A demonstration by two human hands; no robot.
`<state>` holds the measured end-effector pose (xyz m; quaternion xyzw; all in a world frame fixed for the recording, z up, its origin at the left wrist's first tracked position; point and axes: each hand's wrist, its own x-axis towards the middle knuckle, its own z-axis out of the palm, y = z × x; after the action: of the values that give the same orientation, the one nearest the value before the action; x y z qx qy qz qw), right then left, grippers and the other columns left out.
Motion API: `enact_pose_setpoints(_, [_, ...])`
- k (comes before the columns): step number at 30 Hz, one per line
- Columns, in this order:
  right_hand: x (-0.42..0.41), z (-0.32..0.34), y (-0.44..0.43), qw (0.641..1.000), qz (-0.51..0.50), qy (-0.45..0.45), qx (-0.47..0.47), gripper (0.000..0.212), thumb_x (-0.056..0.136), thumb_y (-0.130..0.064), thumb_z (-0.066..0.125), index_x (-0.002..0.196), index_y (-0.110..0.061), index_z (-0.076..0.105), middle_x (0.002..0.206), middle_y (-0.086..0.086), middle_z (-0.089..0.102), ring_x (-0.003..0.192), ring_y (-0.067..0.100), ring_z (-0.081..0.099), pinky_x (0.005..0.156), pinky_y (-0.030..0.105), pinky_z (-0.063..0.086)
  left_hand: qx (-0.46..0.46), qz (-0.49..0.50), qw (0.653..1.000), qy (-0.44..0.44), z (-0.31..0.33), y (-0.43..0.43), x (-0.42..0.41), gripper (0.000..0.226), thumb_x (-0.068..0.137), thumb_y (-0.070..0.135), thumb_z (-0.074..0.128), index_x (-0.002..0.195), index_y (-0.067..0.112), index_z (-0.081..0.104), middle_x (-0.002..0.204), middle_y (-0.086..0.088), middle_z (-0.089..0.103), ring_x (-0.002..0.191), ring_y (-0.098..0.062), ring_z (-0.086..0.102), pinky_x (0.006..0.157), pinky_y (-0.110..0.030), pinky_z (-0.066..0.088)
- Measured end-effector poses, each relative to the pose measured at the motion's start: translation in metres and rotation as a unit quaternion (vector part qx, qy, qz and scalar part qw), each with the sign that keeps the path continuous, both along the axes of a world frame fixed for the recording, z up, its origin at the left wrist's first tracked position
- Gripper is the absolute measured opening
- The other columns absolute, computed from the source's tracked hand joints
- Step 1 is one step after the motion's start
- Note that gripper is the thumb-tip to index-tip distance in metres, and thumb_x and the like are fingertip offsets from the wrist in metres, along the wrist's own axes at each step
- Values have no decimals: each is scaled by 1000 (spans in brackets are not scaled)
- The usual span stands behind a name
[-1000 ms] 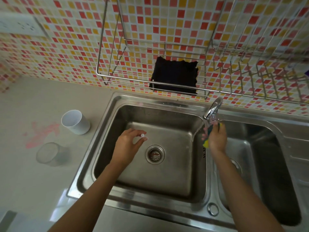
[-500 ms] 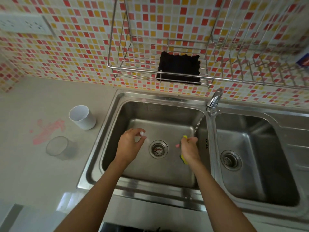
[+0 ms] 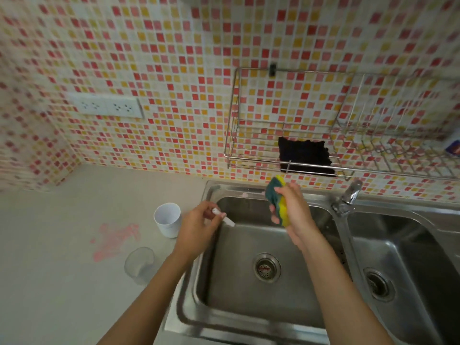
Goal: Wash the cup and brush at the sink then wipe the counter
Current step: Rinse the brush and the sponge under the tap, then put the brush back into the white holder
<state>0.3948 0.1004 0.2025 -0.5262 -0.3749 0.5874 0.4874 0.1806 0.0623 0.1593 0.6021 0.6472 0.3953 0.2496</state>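
My left hand (image 3: 199, 226) grips a thin white brush (image 3: 227, 220) over the left rim of the left sink basin (image 3: 249, 302); only the handle ends show. My right hand (image 3: 292, 215) is closed on a green and yellow sponge (image 3: 275, 195), held above the back of that basin. A white cup (image 3: 168, 222) stands upright on the counter (image 3: 62, 282) just left of the sink. A clear cup (image 3: 140, 263) stands nearer to me. A pink smear (image 3: 113, 239) marks the counter between them and to their left.
The tap (image 3: 347, 196) sits between the two basins; the right basin (image 3: 408, 265) lies beyond it. A wire rack (image 3: 286, 168) on the tiled wall holds a black cloth (image 3: 305, 158). A socket strip (image 3: 107, 108) is on the wall at left.
My right hand has carried the sponge from under the tap to the left basin and lifted it. My left hand has shifted to the basin's left rim. The view has tilted up.
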Motion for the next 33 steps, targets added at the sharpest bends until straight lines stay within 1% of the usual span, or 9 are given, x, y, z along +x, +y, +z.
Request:
enact_pose_setpoints(4, [-29, 57, 32, 985, -76, -106, 115, 14, 91, -29, 58, 101, -24, 51, 99, -1, 58, 81, 13, 57, 66, 28, 44, 23, -8, 1000, 0, 16, 15, -22, 9, 86, 30, 70, 90, 25, 64, 76, 16, 65, 75, 1, 62, 60, -8, 44])
enact_pose_setpoints(6, [-39, 72, 54, 971, -110, -155, 148, 22, 89, -32, 62, 104, -20, 52, 96, -7, 55, 83, 6, 54, 65, 22, 40, 26, -25, 999, -3, 20, 21, -29, 8, 87, 28, 70, 89, 26, 63, 75, 15, 65, 74, 1, 61, 60, -7, 44])
enact_pose_setpoints(13, [-49, 52, 140, 888, -37, -442, 124, 31, 86, -38, 64, 97, -10, 59, 110, 11, 56, 101, 26, 55, 75, 28, 44, 25, -66, 997, -21, 23, 36, -34, 8, 88, 26, 69, 93, 23, 65, 80, 8, 67, 77, -7, 63, 65, -14, 46])
enact_pose_setpoints(17, [-50, 46, 151, 848, -7, -522, 92, 32, 92, -28, 59, 65, -12, 50, 70, 5, 52, 66, 19, 53, 60, 27, 38, 27, -68, 997, -38, 20, 43, -45, 6, 87, 24, 70, 92, 23, 66, 80, 9, 68, 77, -7, 63, 67, -15, 47])
enact_pose_setpoints(20, [-54, 49, 138, 817, -22, -569, 94, 25, 96, -17, 50, 81, -3, 66, 81, 8, 64, 76, 22, 63, 61, 25, 42, 39, -57, 997, -36, 14, 47, -60, 6, 87, 23, 70, 92, 20, 67, 79, 10, 67, 75, -5, 62, 66, -9, 44])
enact_pose_setpoints(24, [-71, 39, 97, 805, -108, -521, 263, 23, 94, -11, 52, 113, -7, 65, 124, 9, 58, 117, 21, 53, 96, 25, 41, 40, -30, 998, -27, 6, 47, -94, 8, 88, 22, 69, 96, 19, 70, 85, 6, 69, 78, -4, 62, 66, -3, 41])
enact_pose_setpoints(27, [-98, 7, 48, 804, -187, -428, 369, 29, 90, -4, 54, 117, -6, 64, 127, 8, 52, 120, 15, 48, 102, 17, 35, 30, 1, 1000, 8, -3, 49, -130, 10, 89, 23, 67, 97, 17, 70, 87, 3, 69, 76, -6, 61, 66, -11, 41])
enact_pose_setpoints(31, [-142, -68, 11, 866, -74, -397, 295, 37, 85, 0, 56, 120, -7, 61, 121, 8, 55, 110, 19, 54, 95, 4, 31, 10, 8, 996, 87, -26, 53, -170, 9, 90, 21, 66, 96, 15, 70, 90, 1, 70, 78, -15, 64, 66, -21, 47])
enact_pose_setpoints(33, [-163, -104, 12, 885, 49, -423, 190, 48, 86, -9, 62, 133, -12, 52, 132, 7, 51, 120, 23, 51, 99, 13, 32, -2, 1, 994, 113, -40, 55, -181, 9, 90, 21, 67, 95, 15, 70, 92, -2, 71, 80, -18, 64, 73, -31, 52])
